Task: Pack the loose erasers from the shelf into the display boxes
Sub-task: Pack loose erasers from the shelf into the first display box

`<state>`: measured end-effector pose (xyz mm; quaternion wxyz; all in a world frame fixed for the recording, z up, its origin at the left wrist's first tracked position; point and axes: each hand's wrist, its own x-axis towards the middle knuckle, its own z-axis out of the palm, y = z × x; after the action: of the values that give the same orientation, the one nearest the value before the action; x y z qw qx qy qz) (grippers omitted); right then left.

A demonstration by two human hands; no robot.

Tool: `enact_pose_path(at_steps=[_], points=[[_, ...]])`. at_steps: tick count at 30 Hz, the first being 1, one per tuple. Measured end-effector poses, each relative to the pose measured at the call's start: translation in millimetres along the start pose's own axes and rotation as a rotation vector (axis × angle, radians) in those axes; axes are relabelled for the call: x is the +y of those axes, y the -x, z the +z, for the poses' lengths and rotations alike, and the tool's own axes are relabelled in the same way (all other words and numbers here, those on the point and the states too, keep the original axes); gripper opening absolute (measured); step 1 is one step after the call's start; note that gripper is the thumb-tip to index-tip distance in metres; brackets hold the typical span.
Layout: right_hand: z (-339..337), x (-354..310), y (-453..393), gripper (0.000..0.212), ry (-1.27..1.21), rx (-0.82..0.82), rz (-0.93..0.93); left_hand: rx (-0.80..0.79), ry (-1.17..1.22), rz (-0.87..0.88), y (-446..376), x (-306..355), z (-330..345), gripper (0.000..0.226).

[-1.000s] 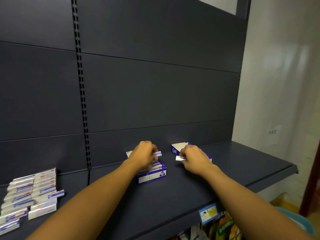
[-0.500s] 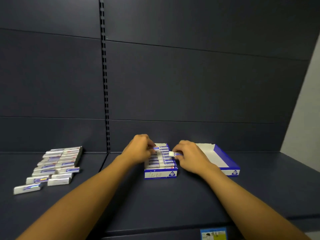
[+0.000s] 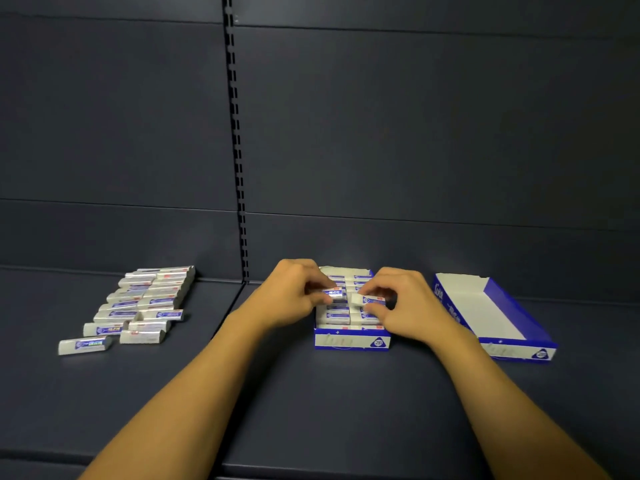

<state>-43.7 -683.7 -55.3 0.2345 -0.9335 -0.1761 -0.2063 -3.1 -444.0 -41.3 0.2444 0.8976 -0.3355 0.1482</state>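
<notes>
A blue and white display box [image 3: 351, 341] sits in the middle of the dark shelf, filled with two rows of wrapped erasers. My left hand [image 3: 294, 296] pinches an eraser [image 3: 335, 294] over the box's left row. Over the right row, my right hand [image 3: 403, 304] pinches another eraser [image 3: 365, 300], tilted slightly above the others. A second display box [image 3: 498, 315] stands to the right with a bare white inside. Several loose erasers [image 3: 138, 306] lie in rows on the shelf at the left.
The dark shelf [image 3: 311, 393] runs across the whole view, backed by dark wall panels. A slotted upright [image 3: 237, 150] runs down the back wall just left of my left hand.
The view has swung left and down, so both boxes and the loose erasers now sit squarely in front. Both hands have stayed over the filled box, each still holding an eraser.
</notes>
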Motion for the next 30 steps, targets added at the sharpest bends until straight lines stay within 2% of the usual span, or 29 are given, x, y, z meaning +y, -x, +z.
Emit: enact_pose_path(at_steps=[4,14,22,30], points=[[-6,4,0,0.025,0.034,-0.032,-0.012,-0.008,-0.041,0.020,-1,6,-2,0.028],[-10,3,1,0.027,0.011,-0.099,0.002,-0.186,-0.084,0.039,3,14,10,0.030],[-13,3,7,0.023,-0.034,-0.149,0.051,-0.212,-0.070,0.039,5,15,11,0.022],[-13,1,10,0.019,-0.076,-0.165,0.084,-0.213,-0.027,0.015,6,14,11,0.025]])
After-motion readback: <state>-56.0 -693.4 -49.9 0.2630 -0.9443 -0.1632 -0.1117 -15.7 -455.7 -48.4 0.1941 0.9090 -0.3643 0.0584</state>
